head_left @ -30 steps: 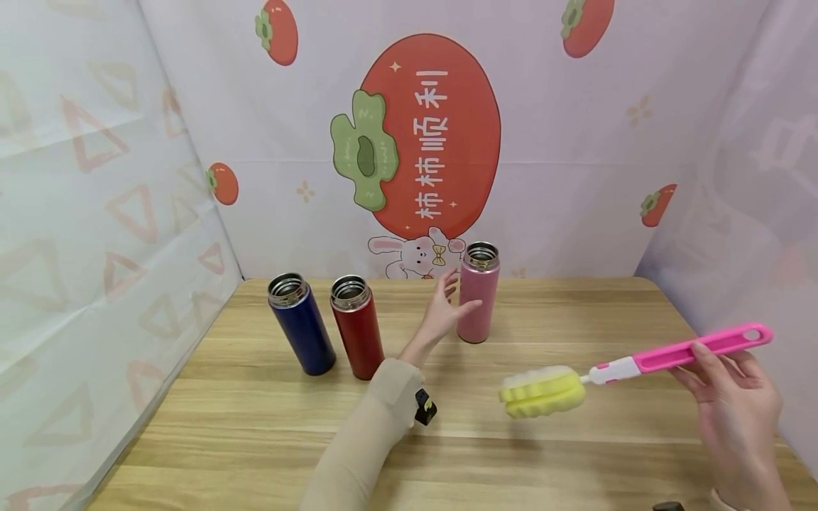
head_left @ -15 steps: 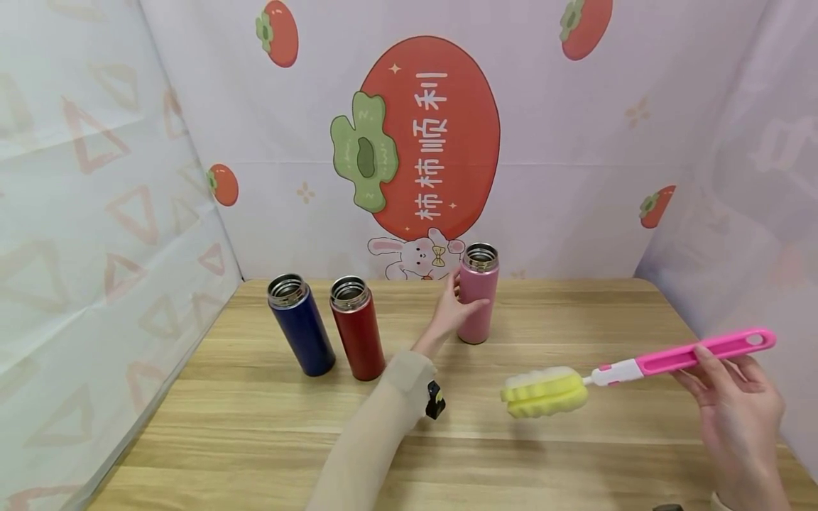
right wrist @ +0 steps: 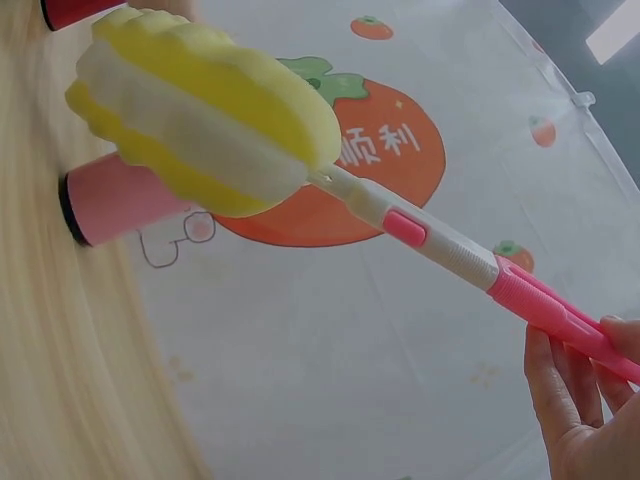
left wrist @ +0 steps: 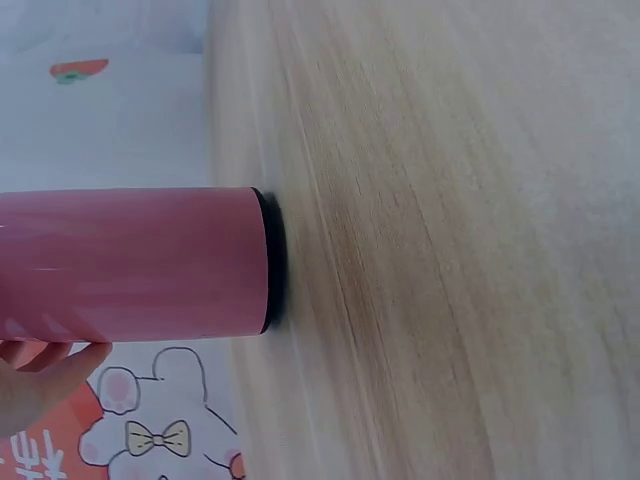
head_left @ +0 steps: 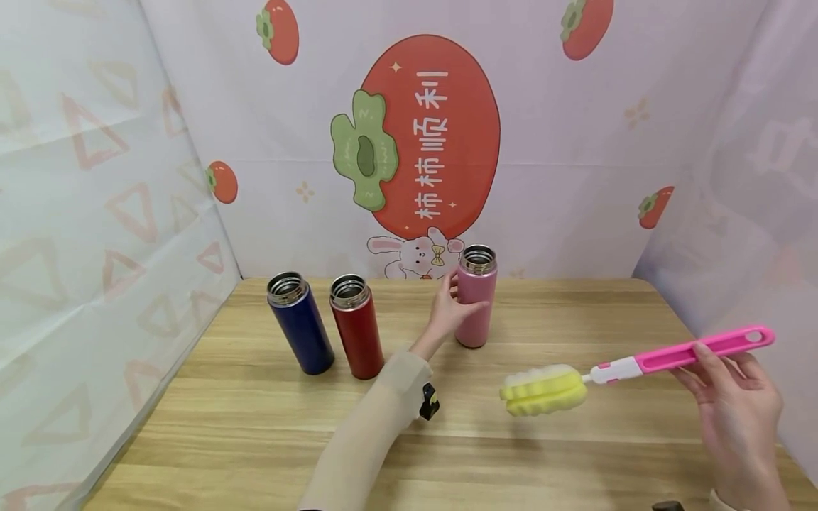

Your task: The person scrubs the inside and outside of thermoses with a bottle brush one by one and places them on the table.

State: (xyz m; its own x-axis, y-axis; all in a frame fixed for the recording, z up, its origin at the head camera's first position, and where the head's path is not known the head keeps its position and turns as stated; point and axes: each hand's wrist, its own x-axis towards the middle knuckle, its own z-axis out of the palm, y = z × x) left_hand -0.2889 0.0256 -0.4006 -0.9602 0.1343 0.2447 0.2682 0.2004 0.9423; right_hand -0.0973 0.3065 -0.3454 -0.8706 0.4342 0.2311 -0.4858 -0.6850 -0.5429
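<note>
Pink bottle [head_left: 481, 287] has shifted slightly toward the viewer since the earlier head frame; left hand [head_left: 449, 312] has gone from beside it, fingers spread, to gripping it. Brush hardly changed.

Left to right, head view:

Blue bottle [head_left: 302, 330], left of centre: upright on the desk [head_left: 255, 440], mouth uncapped.

Red bottle [head_left: 359, 333], just beside it: likewise upright and uncapped.

Left hand, centre: fingers curled round the pink bottle, thumb across the near side. Pink bottle stands right of centre, near the desk's far edge, mouth up; base at the desk, though full contact is uncertain. Judged stiff, moderately light if empty, smooth enough to slip; best hold is round the mid-body, clear of the metal neck.

Brush, right of centre: sponge head [head_left: 543, 392] raised over the desk, handle [head_left: 664, 358] rising to the right. Head looks soft and squashable, handle stiff and light; take hold by the handle.

Right hand [head_left: 735, 397], lower right: thumb and fingers pinch the handle toward its far end.
</note>
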